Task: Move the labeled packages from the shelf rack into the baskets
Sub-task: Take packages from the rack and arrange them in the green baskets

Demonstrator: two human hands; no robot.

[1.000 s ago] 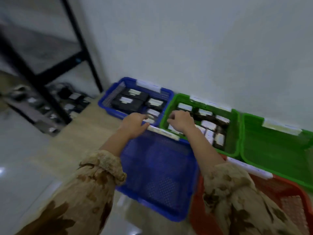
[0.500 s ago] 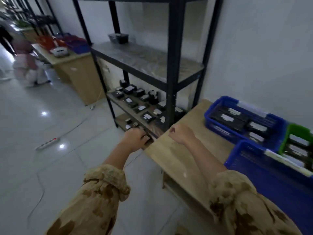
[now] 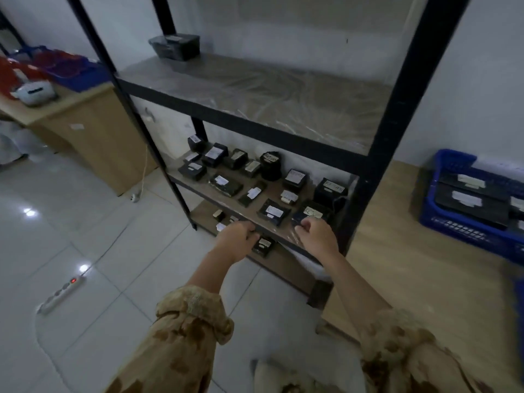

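On the rack [image 3: 397,109], packages [image 3: 273,211] lie on a lower shelf [image 3: 270,191], a box [image 3: 174,46] on the shelf above [image 3: 283,92]. A basket [image 3: 453,224] sits on a bench [image 3: 411,251] to its right; a cabinet [image 3: 93,131] stands left, a power strip [image 3: 61,293] before it.

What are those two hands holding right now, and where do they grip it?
Cannot be told: the left hand and right hand curl at the shelf's front edge, hiding any grip.

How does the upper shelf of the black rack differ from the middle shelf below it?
The upper shelf carries a single dark box at its back left; the middle shelf carries many dark packages with white labels. The upper shelf looks grey, the middle shelf brownish. The upper shelf seems deeper than the middle shelf. Both sit in the same black frame.
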